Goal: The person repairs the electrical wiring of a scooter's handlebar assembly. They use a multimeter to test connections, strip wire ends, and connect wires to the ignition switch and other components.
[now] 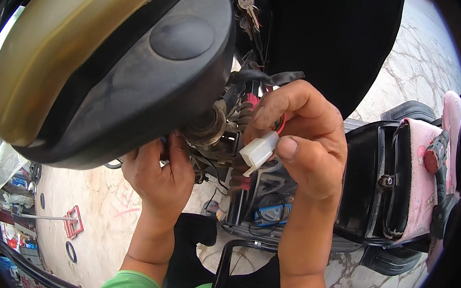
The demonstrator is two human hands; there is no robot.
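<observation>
My right hand (pixel 309 142) pinches a white plastic wire connector (pixel 259 148) between thumb and fingers. Red and green wires (pixel 281 124) run from the connector back into the palm. My left hand (pixel 158 173) reaches up under the black front housing (pixel 164 90), fingers drawn together beside the steering column (pixel 210 126); whatever they grip is hidden. A yellowed lamp cover (pixel 47 59) forms the housing's far left side. Behind the right hand, a dark taped cable (pixel 271 77) emerges near the column.
Keys (pixel 247 3) hang at the top. A blue multimeter (pixel 272 215) with black leads lies on the footboard. On the right, a cordless power tool (pixel 436 155) rests on a seat's pink cover (pixel 420 180). A black bar (pixel 225 268) curves in front of me; a red-ended stand (pixel 74 221) is on the ground.
</observation>
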